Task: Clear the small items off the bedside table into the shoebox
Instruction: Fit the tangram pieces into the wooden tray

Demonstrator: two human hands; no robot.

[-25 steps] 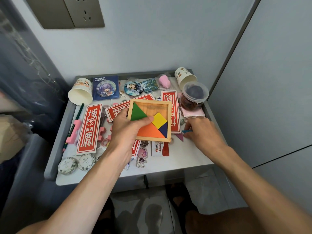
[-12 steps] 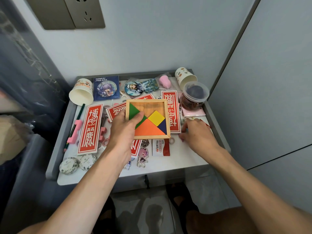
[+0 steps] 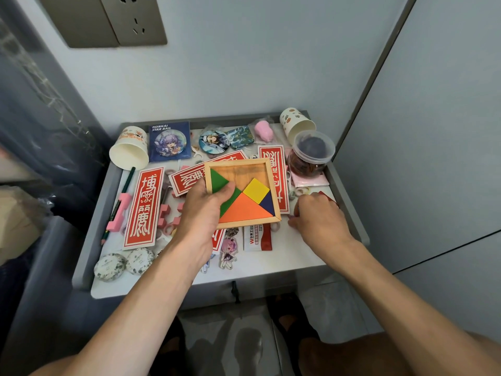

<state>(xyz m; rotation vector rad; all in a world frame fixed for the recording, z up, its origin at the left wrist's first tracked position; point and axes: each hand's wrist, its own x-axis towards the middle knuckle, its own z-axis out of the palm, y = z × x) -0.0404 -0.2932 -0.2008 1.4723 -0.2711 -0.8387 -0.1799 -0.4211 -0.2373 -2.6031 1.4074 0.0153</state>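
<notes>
Far out beyond the left hand's (image 3: 202,215) fingers, at the bench's (image 3: 271,263) left rear corner, a paper cup (image 3: 130,151) lies on its side with its mouth toward the viewer and looks empty; below it a pencil (image 3: 119,198) runs down the left edge, and two round wrapped discs (image 3: 123,263) sit at the near left corner. These are light and rigid enough to pinch anywhere.

The left hand grips the wooden puzzle tray (image 3: 242,192) by its left edge, thumb pressed on the green piece (image 3: 219,181), fingers hidden beneath. The tray holds loose green, orange, yellow and dark blue pieces, with its upper part bare wood; tilted, they would likely slide out, so it is best carried level.

Under and around the tray lie red paper strips (image 3: 143,207), thin and floppy, probably best slid to an edge before lifting.

The right hand (image 3: 318,221) rests on the bench with fingers curled down over something small near a red scrap; whether they hold it cannot be told. Just beyond them stands a clear lidded tub (image 3: 310,156) with dark contents, and behind it a second paper cup (image 3: 296,126).

No shoebox is in view.
</notes>
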